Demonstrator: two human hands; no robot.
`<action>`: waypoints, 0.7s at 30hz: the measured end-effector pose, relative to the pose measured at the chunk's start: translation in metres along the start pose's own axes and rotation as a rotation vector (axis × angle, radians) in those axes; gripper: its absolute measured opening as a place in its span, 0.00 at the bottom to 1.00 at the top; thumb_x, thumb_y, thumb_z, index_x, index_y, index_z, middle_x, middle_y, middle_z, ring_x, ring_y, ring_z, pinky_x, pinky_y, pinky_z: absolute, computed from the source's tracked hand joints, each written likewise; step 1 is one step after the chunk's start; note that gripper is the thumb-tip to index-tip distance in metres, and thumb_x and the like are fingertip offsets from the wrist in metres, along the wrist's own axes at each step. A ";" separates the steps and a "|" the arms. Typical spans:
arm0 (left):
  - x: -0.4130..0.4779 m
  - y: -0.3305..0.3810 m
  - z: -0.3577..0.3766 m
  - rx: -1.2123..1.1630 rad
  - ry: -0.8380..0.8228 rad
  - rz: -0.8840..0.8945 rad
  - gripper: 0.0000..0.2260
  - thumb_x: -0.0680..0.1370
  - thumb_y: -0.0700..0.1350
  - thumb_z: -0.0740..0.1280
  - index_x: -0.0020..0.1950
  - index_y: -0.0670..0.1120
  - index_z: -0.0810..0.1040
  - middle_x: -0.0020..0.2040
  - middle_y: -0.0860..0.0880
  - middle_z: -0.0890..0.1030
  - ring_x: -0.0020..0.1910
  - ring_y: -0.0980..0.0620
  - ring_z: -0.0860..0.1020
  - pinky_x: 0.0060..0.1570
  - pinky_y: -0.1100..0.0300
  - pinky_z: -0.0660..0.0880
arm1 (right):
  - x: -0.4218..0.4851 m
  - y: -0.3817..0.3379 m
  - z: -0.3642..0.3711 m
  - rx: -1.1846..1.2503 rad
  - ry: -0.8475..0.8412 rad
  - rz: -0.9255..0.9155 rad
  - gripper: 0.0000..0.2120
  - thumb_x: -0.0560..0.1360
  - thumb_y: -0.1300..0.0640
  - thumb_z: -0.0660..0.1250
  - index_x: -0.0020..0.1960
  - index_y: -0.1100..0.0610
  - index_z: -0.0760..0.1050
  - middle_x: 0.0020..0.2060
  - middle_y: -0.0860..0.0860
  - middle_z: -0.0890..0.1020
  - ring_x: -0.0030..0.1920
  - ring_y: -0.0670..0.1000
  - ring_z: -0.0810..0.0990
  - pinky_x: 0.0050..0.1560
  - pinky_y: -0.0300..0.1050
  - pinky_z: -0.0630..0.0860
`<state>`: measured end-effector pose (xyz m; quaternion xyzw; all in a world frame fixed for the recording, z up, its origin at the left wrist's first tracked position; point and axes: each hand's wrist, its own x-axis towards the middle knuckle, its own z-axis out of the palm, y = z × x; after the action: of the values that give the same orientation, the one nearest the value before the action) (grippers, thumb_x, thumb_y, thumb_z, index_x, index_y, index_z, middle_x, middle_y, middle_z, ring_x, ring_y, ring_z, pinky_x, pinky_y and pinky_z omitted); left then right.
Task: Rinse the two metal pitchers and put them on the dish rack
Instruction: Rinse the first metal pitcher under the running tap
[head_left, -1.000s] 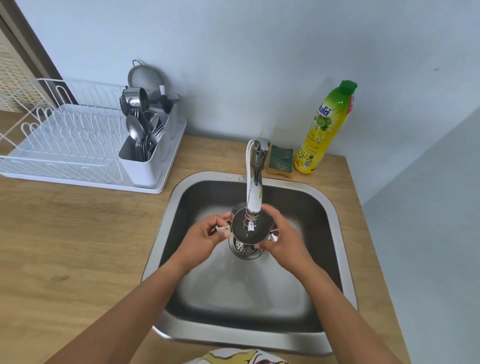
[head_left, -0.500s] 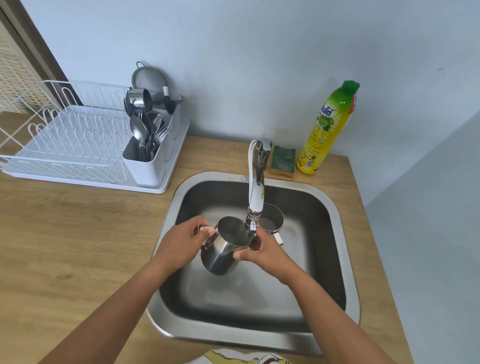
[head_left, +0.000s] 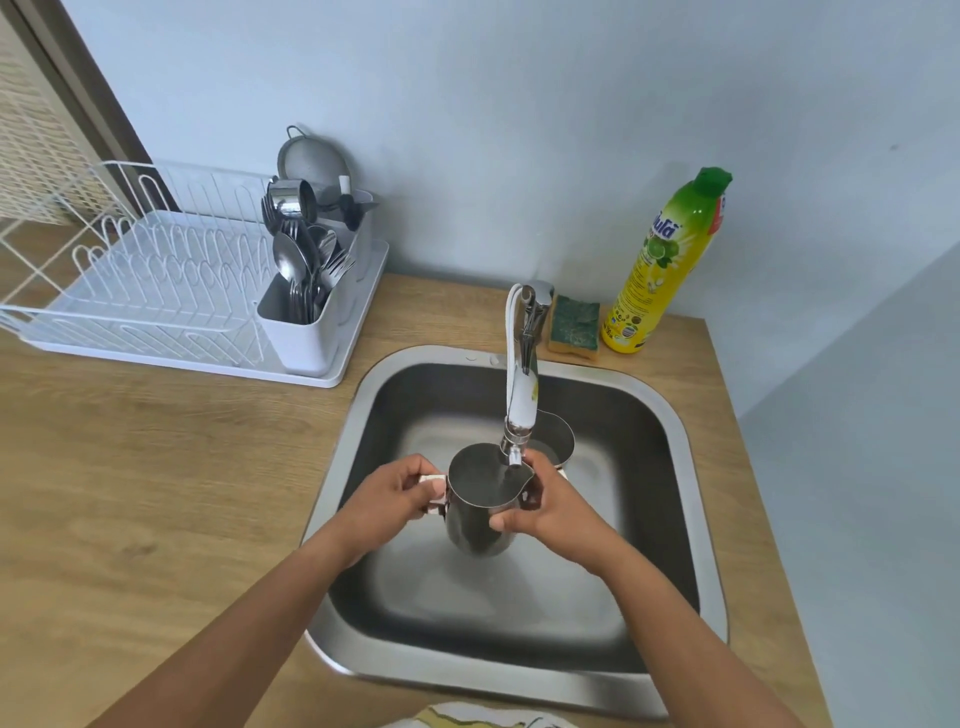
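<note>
A shiny metal pitcher (head_left: 475, 525) is held upright over the steel sink (head_left: 670, 415), its mouth just under the faucet (head_left: 521, 384) spout. My left hand (head_left: 392, 501) grips its handle on the left. My right hand (head_left: 545, 501) clasps its body and spout side. A second metal pitcher (head_left: 557, 439) stands on the sink floor behind the faucet, partly hidden by it. The white wire dish rack (head_left: 156, 291) sits on the counter at the far left.
The rack's cutlery caddy (head_left: 306, 332) holds spoons, forks and a small metal cup; a strainer leans behind it. A green sponge (head_left: 575, 325) and a yellow dish soap bottle (head_left: 667, 265) stand behind the sink. The wooden counter (head_left: 156, 493) lies left.
The pitcher was lifted from low over the drain and brought slightly left and up, then held upright under the spout. Both hands stayed on it; the second pitcher became visible behind.
</note>
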<state>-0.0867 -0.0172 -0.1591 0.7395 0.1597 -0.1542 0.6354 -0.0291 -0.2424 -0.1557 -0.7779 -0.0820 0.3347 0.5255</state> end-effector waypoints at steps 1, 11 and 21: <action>0.000 0.000 0.001 0.008 -0.016 -0.015 0.05 0.80 0.44 0.67 0.47 0.44 0.78 0.43 0.48 0.84 0.45 0.53 0.81 0.51 0.56 0.76 | 0.001 0.000 -0.003 -0.012 -0.009 0.009 0.41 0.61 0.54 0.79 0.70 0.45 0.66 0.63 0.48 0.79 0.64 0.51 0.77 0.69 0.56 0.73; 0.007 -0.005 0.011 0.028 -0.027 -0.033 0.05 0.80 0.44 0.66 0.48 0.44 0.77 0.44 0.47 0.83 0.45 0.52 0.80 0.51 0.57 0.77 | 0.007 0.007 -0.012 -0.059 -0.036 0.040 0.36 0.67 0.59 0.77 0.69 0.44 0.64 0.61 0.48 0.79 0.64 0.51 0.76 0.69 0.56 0.71; 0.013 -0.010 0.013 0.024 0.015 -0.047 0.07 0.81 0.45 0.66 0.50 0.41 0.77 0.47 0.43 0.84 0.47 0.51 0.81 0.50 0.57 0.77 | 0.013 0.013 -0.009 -0.039 -0.008 0.053 0.34 0.69 0.61 0.76 0.71 0.48 0.66 0.59 0.48 0.81 0.62 0.50 0.78 0.68 0.53 0.74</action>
<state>-0.0791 -0.0277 -0.1754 0.7442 0.1800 -0.1654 0.6216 -0.0163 -0.2486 -0.1708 -0.7886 -0.0699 0.3499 0.5007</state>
